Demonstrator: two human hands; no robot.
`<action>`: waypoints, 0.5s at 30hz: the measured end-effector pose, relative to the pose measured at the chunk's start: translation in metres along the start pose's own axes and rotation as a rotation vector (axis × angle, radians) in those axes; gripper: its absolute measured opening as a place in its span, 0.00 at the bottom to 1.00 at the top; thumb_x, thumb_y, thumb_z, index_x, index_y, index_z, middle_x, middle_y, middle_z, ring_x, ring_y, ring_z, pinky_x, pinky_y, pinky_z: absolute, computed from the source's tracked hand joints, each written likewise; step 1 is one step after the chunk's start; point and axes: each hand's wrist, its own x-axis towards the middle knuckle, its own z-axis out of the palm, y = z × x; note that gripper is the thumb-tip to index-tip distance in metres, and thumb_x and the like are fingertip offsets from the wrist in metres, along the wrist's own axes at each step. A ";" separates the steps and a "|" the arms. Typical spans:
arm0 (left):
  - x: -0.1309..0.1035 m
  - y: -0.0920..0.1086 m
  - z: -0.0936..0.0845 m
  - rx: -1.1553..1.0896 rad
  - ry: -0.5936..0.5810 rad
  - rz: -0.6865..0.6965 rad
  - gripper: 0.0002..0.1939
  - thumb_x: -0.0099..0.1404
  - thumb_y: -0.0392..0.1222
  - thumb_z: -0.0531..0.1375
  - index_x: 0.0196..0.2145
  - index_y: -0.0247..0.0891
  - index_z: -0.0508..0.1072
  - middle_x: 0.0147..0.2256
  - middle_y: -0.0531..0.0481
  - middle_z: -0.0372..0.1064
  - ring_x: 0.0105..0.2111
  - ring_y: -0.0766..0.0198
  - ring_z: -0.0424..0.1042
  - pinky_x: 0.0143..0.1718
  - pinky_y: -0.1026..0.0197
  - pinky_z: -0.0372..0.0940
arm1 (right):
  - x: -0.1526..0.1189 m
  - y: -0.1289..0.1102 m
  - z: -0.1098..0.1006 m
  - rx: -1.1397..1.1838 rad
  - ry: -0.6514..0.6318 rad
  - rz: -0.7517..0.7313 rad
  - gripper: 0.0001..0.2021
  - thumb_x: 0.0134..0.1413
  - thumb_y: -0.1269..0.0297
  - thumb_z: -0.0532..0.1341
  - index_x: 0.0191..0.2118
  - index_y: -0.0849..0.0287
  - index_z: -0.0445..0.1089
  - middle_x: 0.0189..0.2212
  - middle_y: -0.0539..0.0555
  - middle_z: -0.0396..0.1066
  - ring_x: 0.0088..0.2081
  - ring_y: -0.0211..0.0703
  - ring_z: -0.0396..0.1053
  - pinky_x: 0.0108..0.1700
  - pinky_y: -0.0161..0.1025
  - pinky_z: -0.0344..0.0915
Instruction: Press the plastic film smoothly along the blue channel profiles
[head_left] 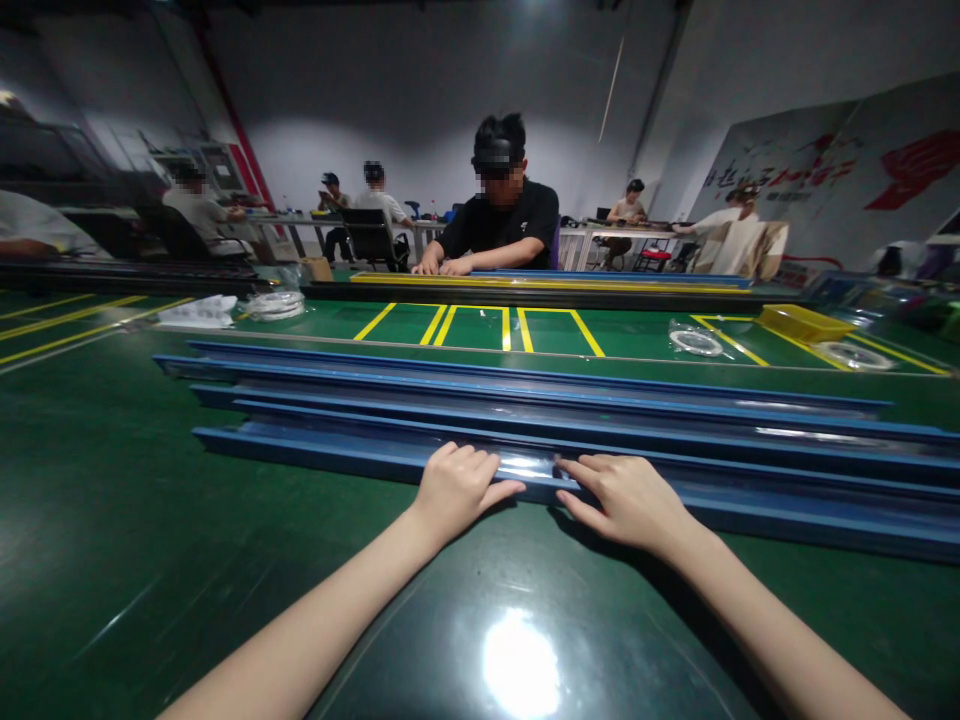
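Observation:
Several long blue channel profiles lie side by side across the green table. On the nearest blue profile, my left hand rests with its fingers over the near wall and into the trough, thumb along the outer side. My right hand is on the same profile a little to the right, fingers reaching into the trough and thumb at the front edge. Both hands are closed around the near wall. Between them the trough shines with a clear or glossy surface. Behind it lies another blue profile.
The green table has yellow tape lines. Beyond the profiles are wrapped coils, a yellow tray and a yellow profile. A person in black sits opposite, hands on that far stack. Other people sit behind.

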 end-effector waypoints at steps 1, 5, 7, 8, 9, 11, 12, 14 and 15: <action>0.000 0.000 0.000 0.001 0.002 0.001 0.22 0.59 0.55 0.49 0.19 0.36 0.64 0.17 0.53 0.63 0.20 0.67 0.61 0.24 0.62 0.47 | 0.000 0.000 -0.001 0.004 -0.002 0.003 0.21 0.54 0.53 0.44 0.45 0.58 0.65 0.28 0.54 0.70 0.29 0.40 0.67 0.28 0.33 0.53; 0.000 0.000 0.000 0.011 -0.002 0.005 0.21 0.60 0.55 0.49 0.19 0.36 0.64 0.18 0.53 0.64 0.21 0.67 0.62 0.25 0.62 0.47 | 0.001 -0.001 -0.003 0.023 -0.009 0.013 0.20 0.54 0.53 0.45 0.45 0.57 0.65 0.29 0.54 0.70 0.29 0.39 0.67 0.28 0.33 0.53; 0.000 0.000 0.000 0.009 -0.024 0.002 0.21 0.60 0.55 0.48 0.21 0.36 0.65 0.19 0.52 0.65 0.22 0.66 0.63 0.25 0.62 0.48 | 0.002 -0.001 -0.004 0.035 -0.014 0.016 0.20 0.54 0.53 0.45 0.45 0.57 0.65 0.29 0.54 0.70 0.29 0.38 0.67 0.28 0.33 0.53; 0.000 0.000 -0.001 0.001 -0.038 -0.001 0.20 0.60 0.55 0.48 0.23 0.36 0.65 0.21 0.52 0.66 0.23 0.66 0.64 0.25 0.62 0.48 | 0.002 -0.001 -0.005 0.041 -0.018 0.017 0.20 0.54 0.53 0.45 0.45 0.57 0.65 0.29 0.54 0.70 0.29 0.38 0.67 0.28 0.32 0.53; 0.000 0.000 -0.001 -0.012 -0.051 -0.004 0.20 0.60 0.55 0.47 0.25 0.36 0.66 0.23 0.52 0.67 0.24 0.66 0.64 0.26 0.62 0.48 | 0.002 -0.001 -0.005 0.046 -0.022 0.018 0.20 0.53 0.53 0.45 0.45 0.56 0.65 0.29 0.54 0.70 0.30 0.38 0.67 0.28 0.33 0.53; 0.000 0.000 -0.002 -0.042 -0.072 -0.008 0.19 0.61 0.55 0.47 0.30 0.36 0.67 0.26 0.52 0.68 0.26 0.66 0.65 0.27 0.62 0.49 | 0.002 -0.002 -0.005 0.054 -0.030 0.022 0.20 0.53 0.54 0.45 0.45 0.56 0.65 0.29 0.54 0.70 0.30 0.39 0.67 0.29 0.33 0.53; 0.000 0.000 -0.002 -0.054 -0.077 -0.008 0.19 0.61 0.54 0.47 0.32 0.36 0.67 0.27 0.52 0.69 0.27 0.66 0.66 0.27 0.62 0.50 | 0.002 -0.002 -0.006 0.056 -0.034 0.024 0.20 0.53 0.54 0.46 0.45 0.56 0.65 0.29 0.54 0.70 0.30 0.39 0.67 0.29 0.33 0.53; 0.000 0.000 -0.002 -0.065 -0.080 -0.009 0.19 0.61 0.54 0.47 0.33 0.36 0.67 0.28 0.52 0.69 0.27 0.66 0.66 0.28 0.62 0.50 | 0.002 -0.002 -0.006 0.062 -0.039 0.029 0.20 0.53 0.54 0.46 0.44 0.56 0.65 0.30 0.54 0.70 0.30 0.39 0.67 0.29 0.33 0.53; 0.000 0.000 -0.002 -0.065 -0.079 -0.011 0.19 0.61 0.54 0.47 0.33 0.36 0.67 0.28 0.51 0.69 0.27 0.66 0.66 0.28 0.62 0.50 | 0.002 -0.002 -0.006 0.065 -0.039 0.031 0.20 0.53 0.54 0.46 0.44 0.57 0.65 0.29 0.54 0.70 0.30 0.39 0.67 0.29 0.33 0.53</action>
